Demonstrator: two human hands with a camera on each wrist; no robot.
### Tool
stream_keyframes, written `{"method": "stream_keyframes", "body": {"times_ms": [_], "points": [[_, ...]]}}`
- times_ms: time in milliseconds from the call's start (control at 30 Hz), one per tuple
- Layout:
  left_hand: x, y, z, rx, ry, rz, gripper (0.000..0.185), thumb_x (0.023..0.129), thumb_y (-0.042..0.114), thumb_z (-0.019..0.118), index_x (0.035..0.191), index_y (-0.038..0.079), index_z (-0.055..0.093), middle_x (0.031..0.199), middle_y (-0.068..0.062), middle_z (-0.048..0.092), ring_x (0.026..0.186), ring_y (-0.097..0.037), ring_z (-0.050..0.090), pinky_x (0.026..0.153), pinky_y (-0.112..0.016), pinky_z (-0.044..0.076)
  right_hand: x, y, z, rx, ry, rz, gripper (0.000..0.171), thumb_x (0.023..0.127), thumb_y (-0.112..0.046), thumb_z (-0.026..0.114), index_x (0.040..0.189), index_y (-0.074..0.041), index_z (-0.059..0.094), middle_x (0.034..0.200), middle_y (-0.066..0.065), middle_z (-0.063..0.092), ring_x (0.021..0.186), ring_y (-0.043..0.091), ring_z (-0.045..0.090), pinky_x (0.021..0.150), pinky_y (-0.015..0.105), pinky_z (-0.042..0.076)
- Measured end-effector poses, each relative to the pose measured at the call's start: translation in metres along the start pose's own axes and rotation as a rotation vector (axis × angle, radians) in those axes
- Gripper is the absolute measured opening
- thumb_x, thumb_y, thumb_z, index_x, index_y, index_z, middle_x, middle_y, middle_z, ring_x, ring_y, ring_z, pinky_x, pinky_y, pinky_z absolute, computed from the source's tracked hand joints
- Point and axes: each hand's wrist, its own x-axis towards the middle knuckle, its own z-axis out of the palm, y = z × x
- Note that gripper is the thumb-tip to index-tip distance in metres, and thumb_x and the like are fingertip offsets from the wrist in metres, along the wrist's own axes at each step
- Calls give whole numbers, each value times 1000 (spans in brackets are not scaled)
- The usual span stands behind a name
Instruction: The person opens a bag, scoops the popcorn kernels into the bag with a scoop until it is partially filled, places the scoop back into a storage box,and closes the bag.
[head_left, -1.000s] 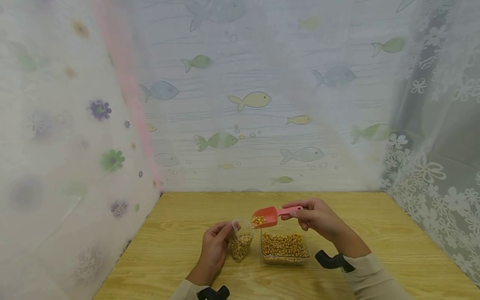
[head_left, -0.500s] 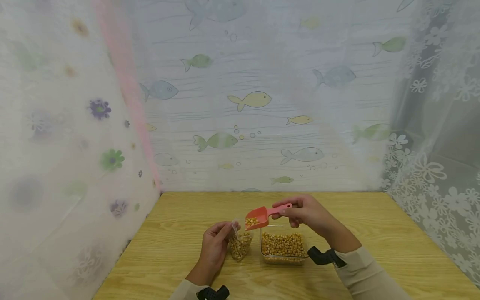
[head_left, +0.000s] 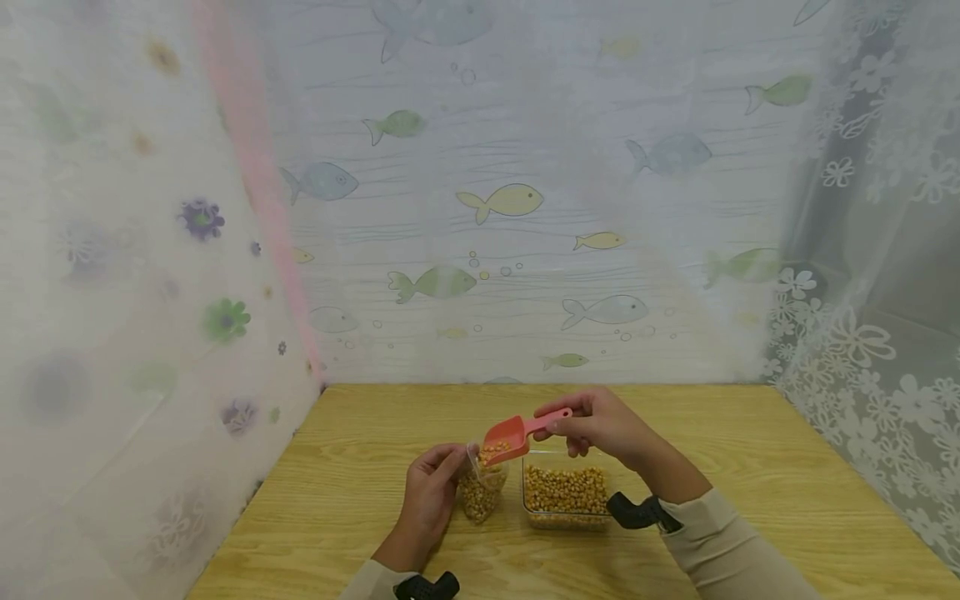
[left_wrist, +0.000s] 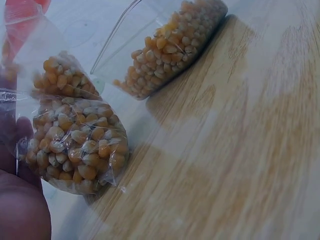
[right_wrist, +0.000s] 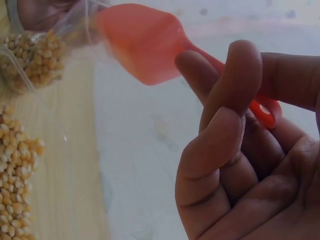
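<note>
— Why is everything crowded at the near middle of the table [head_left: 360,467]?

— So my hands barely need to travel. The tub [head_left: 567,497] of corn sits flat just beside the bag [head_left: 481,487], touching or nearly so; I can't tell which.

— And the bag stands up by itself?

— No. My left hand [head_left: 427,500] pinches its top edge with curled fingers and thumb, holding the mouth open and upward while its corn-filled bottom rests on the wood. Let go and it would slump.

— Your right hand [head_left: 600,425]?

— It grips the scoop's thin handle, fingers curled round it, thumb on top. I hold it by the far end so my knuckles stay clear of the bag.

— Why is the scoop [head_left: 506,440] tipped?

— Its lip points down into the bag's mouth, handle higher, so the kernels [head_left: 491,453] slide off the front, not over the sides.
</note>
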Motion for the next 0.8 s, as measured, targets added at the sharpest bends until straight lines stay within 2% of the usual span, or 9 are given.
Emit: {"method": "stream_keyframes", "body": {"times_ms": [167,367,467,633,800], "points": [[-4,3,2,-16,-21,-6,25,105,5,56,106,14,79,105,3,77,99,-9,73,89,-25,57,-1,-2,1,-49,12,-2,33,101,-23,70,128,-6,71,104,15,80,59,19,61,56,31,56],[-8,3,5,31,-1,-36,27,100,0,65,125,-2,72,116,-3,75,109,-12,72,95,-25,57,-3,-7,1,-101,10,-14,31,101,-24,69,128,-9,73,95,10,80,60,25,63,54,31,55],[-10,4,8,47,23,-40,26,97,1,69,123,-4,72,116,-6,76,109,-13,73,95,-26,58,-4,-10,0,-115,0,-17,31,101,-24,69,128,-9,72,97,9,80,60,23,63,55,31,56],[-12,5,10,51,43,-22,19,98,1,68,115,1,77,111,-2,77,105,-12,73,93,-25,58,-7,-16,0,-164,-16,-24,30,101,-21,68,128,-10,72,99,6,81,60,19,67,55,31,56],[-13,6,9,66,14,0,17,100,3,67,112,3,78,107,0,78,104,-13,73,95,-27,58,-9,-27,2,-262,-45,-80,30,100,-15,66,128,-5,72,99,8,81,64,27,72,54,33,57]]}}
